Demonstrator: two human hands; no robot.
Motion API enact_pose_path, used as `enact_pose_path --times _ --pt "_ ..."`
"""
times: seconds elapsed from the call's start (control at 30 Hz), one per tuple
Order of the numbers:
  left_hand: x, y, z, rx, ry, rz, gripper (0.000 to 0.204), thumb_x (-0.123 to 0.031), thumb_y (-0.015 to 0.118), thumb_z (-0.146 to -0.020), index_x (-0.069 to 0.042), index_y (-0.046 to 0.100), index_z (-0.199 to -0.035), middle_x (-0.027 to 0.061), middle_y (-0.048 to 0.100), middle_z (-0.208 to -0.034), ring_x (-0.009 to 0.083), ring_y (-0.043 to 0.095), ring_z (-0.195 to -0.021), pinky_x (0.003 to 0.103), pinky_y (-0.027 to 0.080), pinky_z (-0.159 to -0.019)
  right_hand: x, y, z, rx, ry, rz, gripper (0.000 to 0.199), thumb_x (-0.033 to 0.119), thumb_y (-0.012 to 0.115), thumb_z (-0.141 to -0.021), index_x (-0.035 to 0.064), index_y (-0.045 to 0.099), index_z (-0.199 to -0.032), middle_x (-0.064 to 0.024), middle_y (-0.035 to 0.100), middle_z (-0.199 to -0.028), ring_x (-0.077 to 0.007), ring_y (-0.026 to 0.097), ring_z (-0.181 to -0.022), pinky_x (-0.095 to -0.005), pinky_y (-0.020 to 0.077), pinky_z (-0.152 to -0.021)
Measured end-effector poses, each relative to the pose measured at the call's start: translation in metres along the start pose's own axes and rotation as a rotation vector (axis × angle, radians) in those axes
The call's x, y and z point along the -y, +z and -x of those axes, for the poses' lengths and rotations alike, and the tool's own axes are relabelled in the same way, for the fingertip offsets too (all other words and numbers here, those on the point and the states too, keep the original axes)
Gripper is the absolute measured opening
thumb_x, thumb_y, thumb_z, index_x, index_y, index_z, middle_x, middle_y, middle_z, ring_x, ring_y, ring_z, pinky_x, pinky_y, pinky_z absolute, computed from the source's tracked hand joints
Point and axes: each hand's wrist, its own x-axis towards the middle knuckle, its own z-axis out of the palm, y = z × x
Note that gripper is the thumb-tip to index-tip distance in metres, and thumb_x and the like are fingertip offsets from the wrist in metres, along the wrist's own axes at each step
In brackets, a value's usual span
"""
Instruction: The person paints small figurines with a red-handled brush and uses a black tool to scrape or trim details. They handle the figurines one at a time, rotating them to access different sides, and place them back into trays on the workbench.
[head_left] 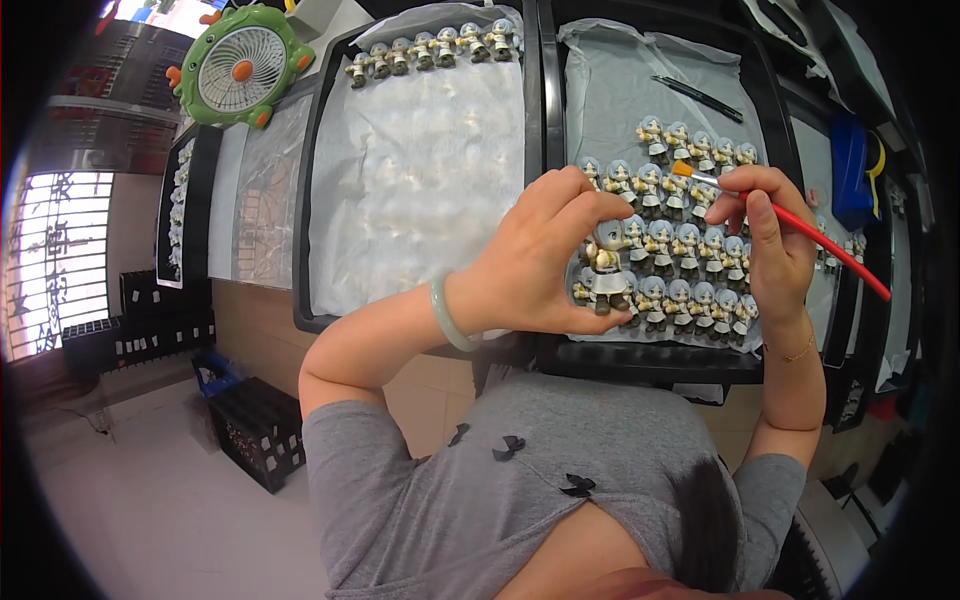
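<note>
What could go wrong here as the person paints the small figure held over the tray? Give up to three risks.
1. The left hand pinches the figure just above packed rows of figures; a slip could topple several.
2. The brush in the right hand has its orange tip over other figures, so paint might mark them.
3. The fingers grip the figure's head and could smudge wet paint.
</note>
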Motion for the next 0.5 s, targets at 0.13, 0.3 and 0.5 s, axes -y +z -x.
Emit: enact_pose_path --times 0.13,0.3,0.5 --pt "0.0005 -0.0001 0.0004 -0.008 0.000 -0.051 0.061 -0.030 0.076 -0.048 -0.003 0.051 -0.096 0.0110 0.048 -0.081 0.0269 0.047 -0.074 0.034 0.038 -0.066 0.0016 0.0006 0.0007 0.012 0.012 -0.009 0.026 0.022 0.042 -0.089 -0.0002 0.055 -0.093 -0.0046 0.059 -0.071 -0.0055 0.052 -0.066 -0.0178 0.0350 -0.057" --pt "0.0010 0.0017 0.0021 -0.044 -0.002 -0.077 0.058 -0.037 0.075 -0.048 -0.004 0.052 -0.089 0.0101 0.046 -0.075 0.0265 0.047 -0.070 0.034 0.038 -0.063 0.0012 0.0015 0.0004 0.036 -0.012 -0.014 0.027 0.023 0.042 -0.089 -0.0005 0.055 -0.092 -0.0050 0.059 -0.070 -0.0064 0.052 -0.066 -0.0181 0.0350 -0.058" --pt "0.0018 0.0036 0.0020 -0.032 -0.033 -0.110 0.056 -0.039 0.075 -0.046 -0.004 0.052 -0.084 0.0085 0.046 -0.072 0.0264 0.047 -0.068 0.034 0.037 -0.062 0.0017 0.0016 0.0076 0.078 -0.013 -0.172 0.028 0.025 0.045 -0.088 0.0001 0.057 -0.084 -0.0054 0.059 -0.069 -0.0105 0.053 -0.060 -0.0240 0.0391 -0.053"
